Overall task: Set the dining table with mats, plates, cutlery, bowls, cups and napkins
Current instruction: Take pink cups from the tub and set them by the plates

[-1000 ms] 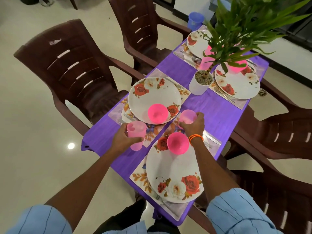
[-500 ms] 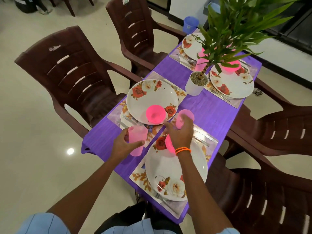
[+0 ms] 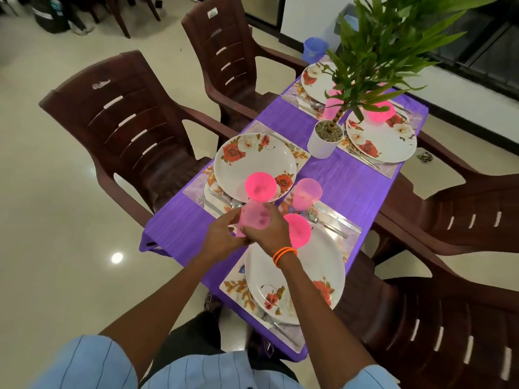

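Both hands meet over the near part of the surface (image 3: 351, 181), and the grip is on one thing — a translucent pink cup (image 3: 254, 217). The left hand (image 3: 224, 234) curls its fingers round the cup from the left, and the right hand (image 3: 271, 228), an orange band at its wrist, wraps the cup from the right. The cup is held just above the purple cloth, between the two near place settings and close to the near left edge.

Just beyond the hands a pink bowl (image 3: 260, 187) sits on the near edge of a floral plate (image 3: 254, 164) at the left side of the surface, with cutlery lying on the mat beside it. To the right of the hands a second pink bowl (image 3: 299, 231) rests on the far rim of the nearest plate (image 3: 297, 276), which lies on a leaf-print mat at the near right corner. A second pink cup (image 3: 306, 193) stands upright on the cloth just beyond that bowl — next to a spoon and knife.

Further out, a white pot with a green plant (image 3: 325, 137) stands mid-surface. Two more set places lie at the far end.
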